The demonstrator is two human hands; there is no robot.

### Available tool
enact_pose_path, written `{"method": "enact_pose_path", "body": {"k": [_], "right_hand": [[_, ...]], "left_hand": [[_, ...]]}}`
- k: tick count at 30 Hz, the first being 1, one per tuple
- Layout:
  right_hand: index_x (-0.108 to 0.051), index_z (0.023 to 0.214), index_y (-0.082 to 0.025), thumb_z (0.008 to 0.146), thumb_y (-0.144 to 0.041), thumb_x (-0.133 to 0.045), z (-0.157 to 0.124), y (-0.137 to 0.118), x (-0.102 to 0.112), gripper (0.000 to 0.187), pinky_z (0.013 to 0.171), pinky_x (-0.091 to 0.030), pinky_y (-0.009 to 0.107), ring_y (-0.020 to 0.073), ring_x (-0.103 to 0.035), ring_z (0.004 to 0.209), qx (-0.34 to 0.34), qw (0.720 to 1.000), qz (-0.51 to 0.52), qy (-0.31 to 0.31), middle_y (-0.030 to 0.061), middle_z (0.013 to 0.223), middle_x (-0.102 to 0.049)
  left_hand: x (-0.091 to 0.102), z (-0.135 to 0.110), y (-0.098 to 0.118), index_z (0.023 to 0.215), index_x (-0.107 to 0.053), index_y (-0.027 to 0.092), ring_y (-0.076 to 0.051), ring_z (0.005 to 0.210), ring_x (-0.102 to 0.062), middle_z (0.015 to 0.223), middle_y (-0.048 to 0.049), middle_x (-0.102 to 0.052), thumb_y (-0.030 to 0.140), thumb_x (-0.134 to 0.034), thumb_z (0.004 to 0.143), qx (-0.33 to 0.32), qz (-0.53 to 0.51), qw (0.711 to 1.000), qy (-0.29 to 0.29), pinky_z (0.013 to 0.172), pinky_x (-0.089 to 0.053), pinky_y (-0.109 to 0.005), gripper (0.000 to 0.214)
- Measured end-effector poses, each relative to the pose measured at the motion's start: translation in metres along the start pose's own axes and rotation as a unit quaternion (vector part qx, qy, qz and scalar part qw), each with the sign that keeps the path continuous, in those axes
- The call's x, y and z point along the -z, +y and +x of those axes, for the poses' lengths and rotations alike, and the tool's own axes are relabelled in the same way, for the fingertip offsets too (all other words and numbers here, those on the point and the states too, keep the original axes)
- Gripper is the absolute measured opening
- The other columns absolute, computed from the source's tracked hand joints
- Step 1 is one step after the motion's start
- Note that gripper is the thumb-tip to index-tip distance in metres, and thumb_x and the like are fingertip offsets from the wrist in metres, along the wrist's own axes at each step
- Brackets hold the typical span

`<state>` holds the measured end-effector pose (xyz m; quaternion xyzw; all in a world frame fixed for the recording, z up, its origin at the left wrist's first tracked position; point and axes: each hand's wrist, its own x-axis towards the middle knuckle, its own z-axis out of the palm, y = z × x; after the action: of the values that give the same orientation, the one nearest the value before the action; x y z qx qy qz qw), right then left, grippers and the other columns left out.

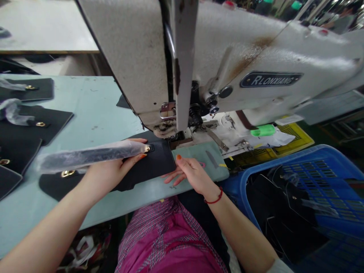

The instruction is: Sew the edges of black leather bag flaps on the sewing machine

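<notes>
A black leather panel (155, 161) lies under the sewing machine's needle area, on the pale green table. Attached to it by a gold-coloured metal fitting is a strap wrapped in clear plastic (93, 154), which runs leftward over my left hand (113, 170). My left thumb and index finger press on the panel either side of the fitting, holding it; the other fingers are hidden. My right hand (193, 174) is at the panel's right corner, palm turned up, its fingers apart and the thumb raised near the edge. Some right fingertips reach the panel's lower edge.
The white sewing machine (244, 49) stands over the work. More black panels (48, 119) with wrapped straps lie at left. A blue basket (244, 185) of black pieces sits at right, beside a yellow crate (301, 134). A green tube-like object (263, 130) lies on the machine bed.
</notes>
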<state>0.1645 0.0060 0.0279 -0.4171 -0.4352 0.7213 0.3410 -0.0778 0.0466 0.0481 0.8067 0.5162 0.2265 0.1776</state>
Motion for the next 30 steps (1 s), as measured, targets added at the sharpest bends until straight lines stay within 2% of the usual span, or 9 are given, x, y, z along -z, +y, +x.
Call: {"method": "enact_pose_path", "body": {"k": [10, 16, 26, 30], "right_hand": [[-0.048, 0.073, -0.016, 0.088, -0.071, -0.041, -0.002, 0.0, -0.003, 0.057, 0.052, -0.053, 0.021, 0.0186, -0.073, 0.068, 0.018, 0.999, -0.029, 0.025, 0.0157, 0.085, -0.074], [-0.052, 0.073, -0.015, 0.088, -0.071, -0.039, -0.004, 0.0, -0.006, 0.06, 0.052, -0.053, 0.021, 0.0197, -0.073, 0.069, 0.03, 0.997, -0.059, 0.043, 0.0145, 0.079, -0.074], [-0.052, 0.071, -0.015, 0.089, -0.072, -0.037, -0.005, -0.005, -0.008, 0.061, 0.053, -0.054, 0.022, 0.0196, -0.073, 0.069, 0.033, 0.994, -0.088, 0.052, 0.0156, 0.08, -0.074], [-0.056, 0.076, -0.014, 0.09, -0.067, -0.043, -0.005, -0.007, -0.008, 0.057, 0.055, -0.054, 0.022, 0.0178, -0.072, 0.069, 0.026, 0.994, -0.094, 0.05, 0.0131, 0.08, -0.074]], "left_hand": [[-0.003, -0.003, 0.001, 0.119, -0.061, 0.024, -0.031, 0.115, -0.061, 0.126, -0.0071, -0.065, 0.047, -0.042, 0.092, 0.004, 0.012, 1.0, 0.017, 0.104, -0.045, -0.052, 0.04], [-0.006, -0.004, 0.005, 0.119, -0.06, 0.024, -0.031, 0.117, -0.059, 0.125, -0.0084, -0.065, 0.046, -0.041, 0.093, 0.021, 0.006, 0.999, 0.032, 0.105, -0.044, -0.053, 0.039], [-0.009, -0.006, 0.003, 0.119, -0.058, 0.027, -0.029, 0.117, -0.059, 0.125, -0.0064, -0.064, 0.046, -0.041, 0.094, 0.022, 0.02, 0.999, 0.043, 0.105, -0.045, -0.05, 0.036], [-0.011, -0.007, 0.001, 0.119, -0.057, 0.028, -0.027, 0.116, -0.059, 0.126, -0.0047, -0.063, 0.045, -0.043, 0.095, 0.014, 0.025, 0.998, 0.048, 0.104, -0.046, -0.046, 0.033]]}}
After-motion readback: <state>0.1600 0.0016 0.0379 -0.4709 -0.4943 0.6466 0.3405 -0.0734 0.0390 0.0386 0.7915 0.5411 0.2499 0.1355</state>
